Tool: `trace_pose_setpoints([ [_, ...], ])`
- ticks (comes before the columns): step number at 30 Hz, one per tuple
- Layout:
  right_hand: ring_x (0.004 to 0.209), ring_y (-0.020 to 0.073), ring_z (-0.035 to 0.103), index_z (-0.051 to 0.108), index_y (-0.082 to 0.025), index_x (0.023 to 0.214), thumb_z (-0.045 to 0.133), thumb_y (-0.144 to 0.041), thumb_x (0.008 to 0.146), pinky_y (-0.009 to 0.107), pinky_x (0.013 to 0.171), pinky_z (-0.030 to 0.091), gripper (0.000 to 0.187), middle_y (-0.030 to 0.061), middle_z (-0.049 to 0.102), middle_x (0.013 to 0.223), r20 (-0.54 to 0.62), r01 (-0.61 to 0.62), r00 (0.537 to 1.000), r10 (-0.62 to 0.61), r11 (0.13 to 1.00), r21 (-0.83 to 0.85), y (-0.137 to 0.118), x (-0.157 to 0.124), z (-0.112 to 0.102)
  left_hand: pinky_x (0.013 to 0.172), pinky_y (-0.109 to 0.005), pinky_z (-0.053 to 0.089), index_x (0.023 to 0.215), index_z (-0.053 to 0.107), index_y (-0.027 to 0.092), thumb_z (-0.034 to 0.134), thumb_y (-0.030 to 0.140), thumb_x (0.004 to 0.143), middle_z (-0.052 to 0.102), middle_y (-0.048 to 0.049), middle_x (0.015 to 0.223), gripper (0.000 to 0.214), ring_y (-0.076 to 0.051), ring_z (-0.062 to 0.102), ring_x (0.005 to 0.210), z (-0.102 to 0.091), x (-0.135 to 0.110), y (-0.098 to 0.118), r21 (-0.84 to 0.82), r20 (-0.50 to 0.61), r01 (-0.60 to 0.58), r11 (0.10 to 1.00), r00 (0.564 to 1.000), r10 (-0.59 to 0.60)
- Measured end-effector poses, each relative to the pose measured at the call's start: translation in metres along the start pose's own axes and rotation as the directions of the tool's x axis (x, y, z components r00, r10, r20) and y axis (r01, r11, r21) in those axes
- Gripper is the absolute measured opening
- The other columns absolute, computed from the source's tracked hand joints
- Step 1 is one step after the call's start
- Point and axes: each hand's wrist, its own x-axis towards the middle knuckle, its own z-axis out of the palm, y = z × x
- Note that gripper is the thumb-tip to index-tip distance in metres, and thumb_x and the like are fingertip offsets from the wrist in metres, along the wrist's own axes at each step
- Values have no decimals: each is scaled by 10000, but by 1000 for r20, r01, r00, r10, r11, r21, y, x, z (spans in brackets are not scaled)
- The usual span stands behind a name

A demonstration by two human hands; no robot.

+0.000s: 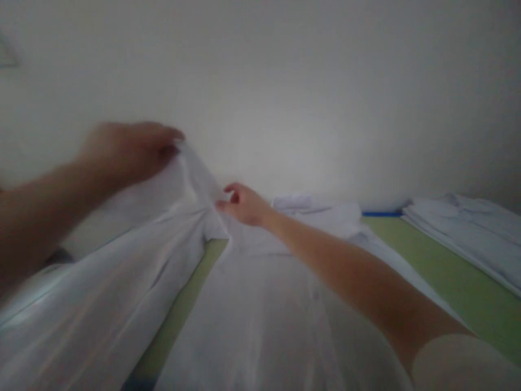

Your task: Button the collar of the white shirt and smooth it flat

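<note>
A white shirt (260, 315) lies spread over a green table (448, 271), its top end toward the far wall. My left hand (130, 149) is raised at the left and pinches a fold of the shirt's cloth, lifting it off the table. My right hand (244, 203) reaches forward to the shirt's far end and grips the cloth there between thumb and fingers. The picture is blurred, so the fingers' exact hold is hard to make out.
A stack of folded white garments (468, 233) lies at the right on the table. More crumpled white cloth (317, 209) sits at the far edge, by a blue strip (380, 214). A plain pale wall (285, 81) stands right behind.
</note>
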Motion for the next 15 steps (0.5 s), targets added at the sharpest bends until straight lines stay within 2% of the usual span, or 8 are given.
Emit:
trace_pose_setpoints([
  [2,940,182,551,426,-167,1277,670,-466,710,319,839,444,686,94,574,1094,-164,108,981,-100,994,36,-19,15,-4,859,-371,333,1154,568,159,254,454,888,557,16,1054,506,-171,524,1001,-5,12,25,-2,-7,-91,996,996,91],
  [3,991,194,533,401,-170,1293,699,-430,680,330,871,433,729,97,553,1134,-216,145,967,-136,989,25,-25,22,-7,853,-368,342,1081,604,143,296,447,880,571,11,996,477,-169,532,975,-6,15,34,-11,-13,-130,991,991,130],
  [4,1019,203,521,417,-169,1273,699,-389,678,336,891,422,694,94,548,1141,-247,161,957,-154,987,5,-30,28,-10,849,-364,349,1022,627,135,329,444,871,578,5,951,455,-169,536,955,-7,16,41,-27,-26,-163,986,986,162],
  [6,996,208,529,513,-162,1147,628,-332,729,340,886,416,466,74,579,1056,-262,134,955,-138,990,-34,-32,39,-20,845,-343,358,967,649,147,362,448,864,590,-8,908,429,-167,539,927,-8,14,52,-82,-68,-207,975,977,201],
  [8,912,195,548,587,-162,968,527,-307,781,328,850,419,244,50,601,927,-246,83,965,-94,995,-55,-28,47,-32,828,-305,367,1025,640,179,388,470,857,605,-16,931,420,-159,541,899,-7,7,58,-146,-98,-200,969,977,187],
  [9,872,186,550,599,-162,897,487,-298,793,320,831,420,205,41,602,879,-241,59,968,-71,997,-56,-24,50,-37,816,-288,371,1087,616,197,413,484,847,612,-16,954,426,-154,541,881,-5,3,58,-169,-90,-180,969,982,167],
  [12,817,159,546,602,-163,849,419,-258,789,287,786,416,215,26,599,836,-274,18,962,-23,1000,-20,-14,55,-50,790,-270,374,1210,533,214,481,476,817,630,-11,964,475,-143,534,810,15,-11,48,-146,45,-81,986,995,88],
  [15,816,150,548,601,-160,894,376,-221,786,270,765,412,256,28,602,855,-298,-12,954,19,1000,26,-8,55,-55,765,-273,382,1056,615,156,443,462,829,649,-18,816,417,-139,516,728,55,-20,19,-96,260,25,995,966,1],
])
